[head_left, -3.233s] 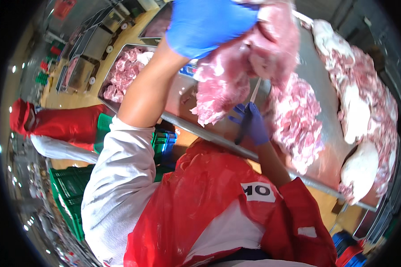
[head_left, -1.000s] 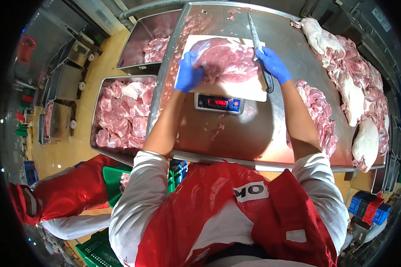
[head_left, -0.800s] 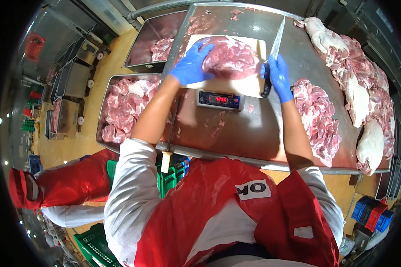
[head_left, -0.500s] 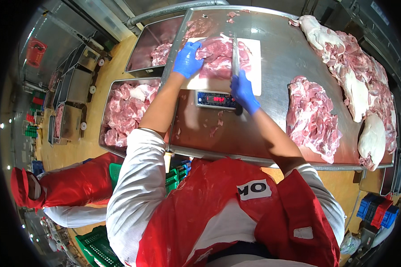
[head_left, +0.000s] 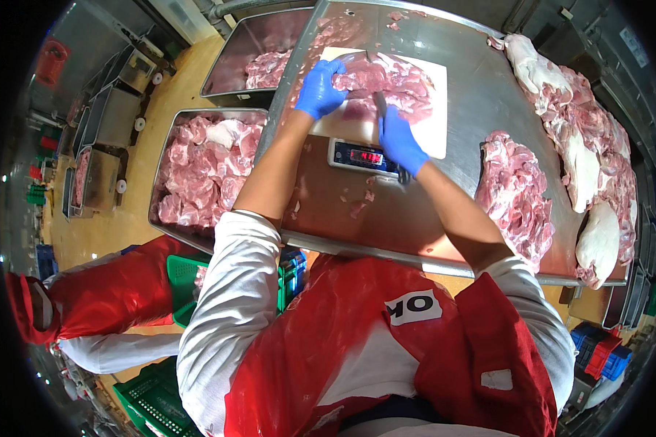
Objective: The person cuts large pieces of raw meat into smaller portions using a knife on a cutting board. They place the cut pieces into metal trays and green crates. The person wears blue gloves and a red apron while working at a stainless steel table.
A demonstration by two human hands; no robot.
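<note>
Your left hand (head_left: 319, 89) lies on the near-left end of the meat slab (head_left: 383, 86), fingers curled over it and pressing it down onto the white board (head_left: 434, 124). Your right hand (head_left: 399, 140) is clenched around the dark handle of a knife (head_left: 380, 104); the blade runs up and away from that hand into the slab, its tip lost in the meat, so you cannot tell how deep it sits.

The slab lies straight ahead of both hands, its long axis running left to right across the board, from under your left fingers out toward the far right corner. The knife crosses that axis roughly at right angles, just right of your left fingertips. Your left hand is on the meat itself; your right only reaches it through the blade, sitting nearer to you over the scale (head_left: 363, 156), whose red display shows just left of your right wrist.

Beyond your right forearm a heap of cut pieces (head_left: 516, 193) rests on the steel table (head_left: 444, 218), well apart from the board, with bigger fatty cuts (head_left: 583, 146) farther right. Left of your left arm, a tray (head_left: 169, 182) holds more pieces, and a second one sits past it. A person in red (head_left: 102, 306) bends low at your left.
</note>
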